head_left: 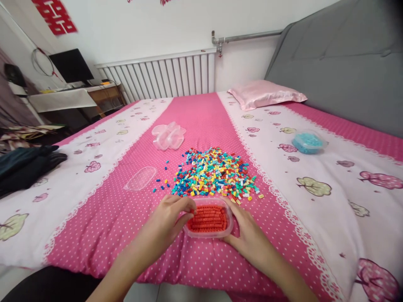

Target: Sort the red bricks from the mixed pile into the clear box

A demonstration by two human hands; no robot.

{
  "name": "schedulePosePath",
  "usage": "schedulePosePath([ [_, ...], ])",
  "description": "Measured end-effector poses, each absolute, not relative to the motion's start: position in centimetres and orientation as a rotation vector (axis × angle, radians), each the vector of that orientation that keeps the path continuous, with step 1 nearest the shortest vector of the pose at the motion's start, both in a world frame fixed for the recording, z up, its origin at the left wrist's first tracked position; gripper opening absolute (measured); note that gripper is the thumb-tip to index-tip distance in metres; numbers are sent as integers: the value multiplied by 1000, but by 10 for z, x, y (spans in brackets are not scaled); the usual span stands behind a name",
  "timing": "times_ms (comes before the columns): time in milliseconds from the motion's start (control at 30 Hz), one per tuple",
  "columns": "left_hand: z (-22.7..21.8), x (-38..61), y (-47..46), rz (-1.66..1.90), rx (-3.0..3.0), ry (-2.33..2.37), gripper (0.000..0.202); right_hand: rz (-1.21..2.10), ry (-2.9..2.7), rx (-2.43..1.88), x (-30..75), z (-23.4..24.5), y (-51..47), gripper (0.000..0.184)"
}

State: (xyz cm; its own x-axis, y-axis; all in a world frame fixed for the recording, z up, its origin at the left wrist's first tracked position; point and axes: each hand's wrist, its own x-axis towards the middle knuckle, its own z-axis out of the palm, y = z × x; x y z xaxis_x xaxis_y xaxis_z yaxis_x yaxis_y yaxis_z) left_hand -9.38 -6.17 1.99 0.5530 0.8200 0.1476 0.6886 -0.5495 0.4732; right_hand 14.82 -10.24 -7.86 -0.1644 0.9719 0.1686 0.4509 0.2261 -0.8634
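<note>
A small clear plastic box (209, 233) filled with red bricks sits on the pink bedspread near the bed's front edge. My left hand (171, 220) curls around the box's left side, thumb against its wall. Around its right side wraps my right hand (247, 235), fingers bent along the rim. Just beyond the box lies a heap of mixed coloured bricks (214, 172), with a few blue ones scattered to its left.
A clear lid (140, 179) lies left of the heap, and a stack of empty clear boxes (169, 135) lies farther back. A box of light-blue bricks (307, 142) sits at the right. A pink pillow (266, 93) and grey headboard stand behind; dark clothes lie at left.
</note>
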Motion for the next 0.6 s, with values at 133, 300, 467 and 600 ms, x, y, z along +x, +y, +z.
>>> schedulePosePath([
  [133,21,-92,-60,404,2594,1245,9,817,-1775,-1311,149,-77,-104,76],
  [300,25,-89,-68,204,2725,1162,13,724,-1797,-1345,146,-75,-112,72],
  [467,19,-79,-79,136,2760,1253,10,702,-1781,-1371,144,-76,-115,72],
  [600,20,-70,-75,-6,2734,1313,16,737,-1778,-1388,145,-76,-114,74],
])
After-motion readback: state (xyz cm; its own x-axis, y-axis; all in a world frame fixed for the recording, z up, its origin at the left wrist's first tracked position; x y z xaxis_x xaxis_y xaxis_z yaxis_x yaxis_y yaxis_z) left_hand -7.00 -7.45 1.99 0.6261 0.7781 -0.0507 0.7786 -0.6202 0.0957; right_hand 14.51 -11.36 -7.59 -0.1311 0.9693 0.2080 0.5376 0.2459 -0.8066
